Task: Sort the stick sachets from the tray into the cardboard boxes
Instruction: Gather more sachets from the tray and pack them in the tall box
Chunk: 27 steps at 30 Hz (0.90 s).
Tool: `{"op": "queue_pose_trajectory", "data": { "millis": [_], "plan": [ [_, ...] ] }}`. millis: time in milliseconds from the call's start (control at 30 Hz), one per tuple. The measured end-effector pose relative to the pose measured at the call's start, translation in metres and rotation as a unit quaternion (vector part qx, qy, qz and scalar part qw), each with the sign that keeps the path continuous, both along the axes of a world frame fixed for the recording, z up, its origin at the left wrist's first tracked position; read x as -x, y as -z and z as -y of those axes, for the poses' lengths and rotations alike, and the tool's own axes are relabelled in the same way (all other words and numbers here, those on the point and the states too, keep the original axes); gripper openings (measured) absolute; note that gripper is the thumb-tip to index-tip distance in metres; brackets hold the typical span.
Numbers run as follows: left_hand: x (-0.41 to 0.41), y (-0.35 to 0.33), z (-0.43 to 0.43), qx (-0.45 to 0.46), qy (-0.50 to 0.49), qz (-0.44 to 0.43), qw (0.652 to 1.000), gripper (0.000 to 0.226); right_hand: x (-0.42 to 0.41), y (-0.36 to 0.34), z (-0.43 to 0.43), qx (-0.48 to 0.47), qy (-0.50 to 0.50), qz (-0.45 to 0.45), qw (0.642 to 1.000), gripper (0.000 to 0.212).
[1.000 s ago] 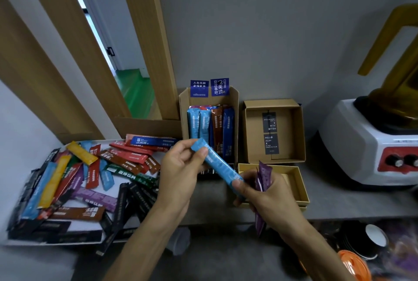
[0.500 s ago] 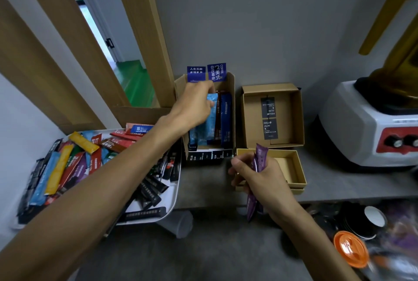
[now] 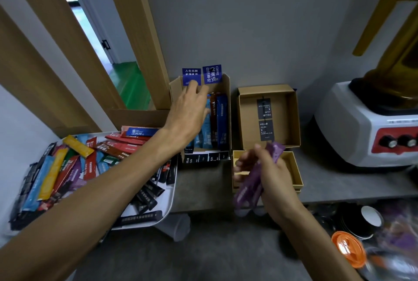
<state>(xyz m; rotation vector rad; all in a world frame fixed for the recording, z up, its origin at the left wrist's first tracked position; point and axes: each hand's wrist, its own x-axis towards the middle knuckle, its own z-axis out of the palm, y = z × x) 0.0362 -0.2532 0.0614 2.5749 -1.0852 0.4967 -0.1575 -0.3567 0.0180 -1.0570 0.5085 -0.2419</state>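
So, lower left: tray (image 3: 166,210) heaped with stick sachets (image 3: 67,167) | centre: left hand (image 3: 187,111) inside tall cardboard box (image 3: 226,90) over blue sachets (image 3: 207,138), can't tell if fingers grip anything | centre-right: right hand (image 3: 271,174) fingers holding purple sachet (image 3: 248,185) over low box (image 3: 296,172)
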Motion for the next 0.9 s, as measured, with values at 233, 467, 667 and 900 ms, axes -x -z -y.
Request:
{"op": "queue_pose_trajectory", "data": {
  "millis": [233,467,667,900],
  "plan": [
    [0.096,0.018,-0.036,0.137,0.050,-0.425,0.893,0.029,-0.003,0.002,0.017,0.010,0.095,0.008,0.995,0.064],
    [0.104,0.028,-0.041,0.254,0.032,-0.612,0.748,0.015,-0.002,0.009,0.016,0.020,0.053,0.034,0.998,0.047],
    [0.083,0.004,-0.054,0.291,-0.014,-0.513,0.808,0.011,0.012,0.013,0.018,0.095,-0.027,0.019,0.995,0.029],
    [0.039,-0.052,-0.046,0.065,0.010,-0.330,0.942,0.011,0.009,0.009,-0.007,0.160,-0.092,-0.010,0.983,0.024]
  ]
}}
